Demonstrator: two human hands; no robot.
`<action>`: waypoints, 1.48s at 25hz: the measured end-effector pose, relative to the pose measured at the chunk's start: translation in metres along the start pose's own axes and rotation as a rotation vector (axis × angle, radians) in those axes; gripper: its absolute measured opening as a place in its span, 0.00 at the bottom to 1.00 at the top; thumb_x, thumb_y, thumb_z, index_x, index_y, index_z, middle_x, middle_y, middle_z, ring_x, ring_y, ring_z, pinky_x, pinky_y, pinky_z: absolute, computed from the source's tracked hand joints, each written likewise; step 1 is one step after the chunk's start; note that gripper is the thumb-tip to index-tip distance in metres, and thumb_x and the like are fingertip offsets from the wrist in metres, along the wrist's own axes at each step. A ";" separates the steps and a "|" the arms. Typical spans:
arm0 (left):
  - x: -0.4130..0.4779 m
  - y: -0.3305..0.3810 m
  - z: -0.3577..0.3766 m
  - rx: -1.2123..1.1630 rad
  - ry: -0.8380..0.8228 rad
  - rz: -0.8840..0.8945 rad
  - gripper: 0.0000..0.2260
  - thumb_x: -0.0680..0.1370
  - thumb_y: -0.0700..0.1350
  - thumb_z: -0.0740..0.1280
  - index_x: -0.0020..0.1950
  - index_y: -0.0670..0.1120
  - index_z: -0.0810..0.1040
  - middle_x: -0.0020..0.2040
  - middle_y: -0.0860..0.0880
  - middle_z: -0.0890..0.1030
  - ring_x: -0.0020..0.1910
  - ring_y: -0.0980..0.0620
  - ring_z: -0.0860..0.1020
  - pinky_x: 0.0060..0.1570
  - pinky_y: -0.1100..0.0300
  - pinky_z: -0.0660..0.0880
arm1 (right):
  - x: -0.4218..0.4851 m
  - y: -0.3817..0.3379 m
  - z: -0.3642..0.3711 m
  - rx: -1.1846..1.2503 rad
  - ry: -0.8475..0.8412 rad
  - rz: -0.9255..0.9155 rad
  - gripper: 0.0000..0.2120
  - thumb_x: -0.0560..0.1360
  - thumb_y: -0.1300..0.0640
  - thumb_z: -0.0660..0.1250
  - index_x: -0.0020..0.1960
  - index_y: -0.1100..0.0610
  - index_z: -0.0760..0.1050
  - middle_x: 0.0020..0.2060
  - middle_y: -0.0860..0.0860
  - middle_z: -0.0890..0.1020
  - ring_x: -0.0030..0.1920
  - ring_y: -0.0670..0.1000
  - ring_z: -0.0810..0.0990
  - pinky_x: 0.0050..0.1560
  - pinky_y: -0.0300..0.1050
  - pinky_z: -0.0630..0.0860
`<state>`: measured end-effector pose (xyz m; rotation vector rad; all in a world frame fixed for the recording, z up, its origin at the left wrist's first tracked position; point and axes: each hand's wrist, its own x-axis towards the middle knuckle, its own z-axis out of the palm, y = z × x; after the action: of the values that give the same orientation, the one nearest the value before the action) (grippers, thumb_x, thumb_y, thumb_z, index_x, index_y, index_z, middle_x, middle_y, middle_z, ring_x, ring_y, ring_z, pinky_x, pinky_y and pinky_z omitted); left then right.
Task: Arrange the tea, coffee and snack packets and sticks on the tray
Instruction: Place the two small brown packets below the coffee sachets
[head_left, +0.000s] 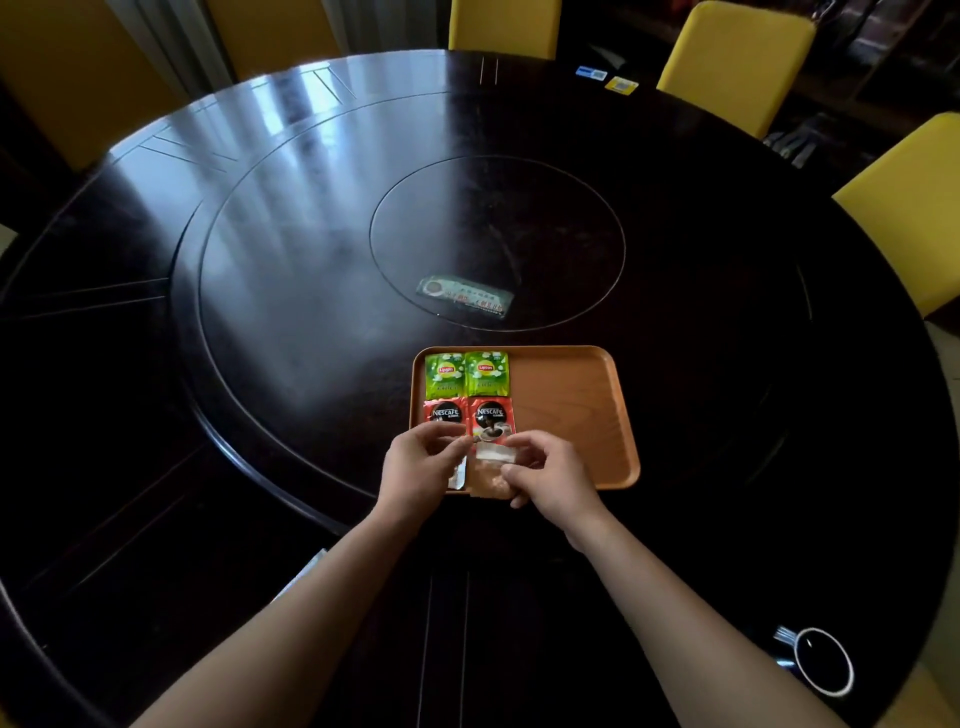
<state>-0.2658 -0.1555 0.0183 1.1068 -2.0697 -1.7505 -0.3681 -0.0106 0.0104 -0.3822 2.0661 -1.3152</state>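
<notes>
An orange-brown tray (571, 405) lies on the dark round table. Two green Lipton tea packets (445, 374) (487, 372) sit side by side in its far left corner. Just nearer, two red Nescafe coffee packets (445, 413) (491, 418) lie in a second row. At the tray's near left edge, a clear snack packet (491, 475) with brownish contents is pinched by my right hand (545, 475). My left hand (421, 467) touches its left side, over a small white packet (458, 475) that is mostly hidden.
A flat printed card (465, 299) lies on the inner turntable disc beyond the tray. A dark mug with a white rim (823, 660) stands at the near right table edge. Yellow chairs (737, 62) ring the far side. The tray's right half is bare wood.
</notes>
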 end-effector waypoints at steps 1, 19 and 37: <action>0.001 -0.010 -0.005 0.199 0.044 0.117 0.07 0.76 0.44 0.73 0.53 0.47 0.85 0.46 0.51 0.86 0.44 0.54 0.84 0.45 0.55 0.81 | 0.004 0.004 -0.001 0.003 0.077 0.040 0.12 0.73 0.68 0.71 0.52 0.55 0.80 0.44 0.55 0.82 0.33 0.53 0.84 0.37 0.56 0.84; -0.008 -0.066 -0.036 1.186 -0.232 0.588 0.23 0.74 0.57 0.62 0.69 0.56 0.74 0.69 0.46 0.75 0.67 0.43 0.73 0.57 0.47 0.76 | 0.011 0.026 0.014 -0.902 0.227 -0.217 0.12 0.73 0.48 0.73 0.54 0.50 0.81 0.47 0.49 0.77 0.49 0.52 0.73 0.43 0.46 0.76; -0.009 -0.068 -0.031 1.153 -0.210 0.557 0.24 0.73 0.57 0.60 0.68 0.56 0.76 0.67 0.46 0.76 0.63 0.43 0.74 0.53 0.48 0.77 | 0.011 0.026 0.021 -0.903 0.260 -0.221 0.13 0.72 0.48 0.73 0.53 0.53 0.80 0.47 0.51 0.80 0.49 0.54 0.75 0.46 0.47 0.74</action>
<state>-0.2138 -0.1737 -0.0331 0.3730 -3.1646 -0.3382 -0.3599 -0.0196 -0.0224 -0.8748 2.8266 -0.4658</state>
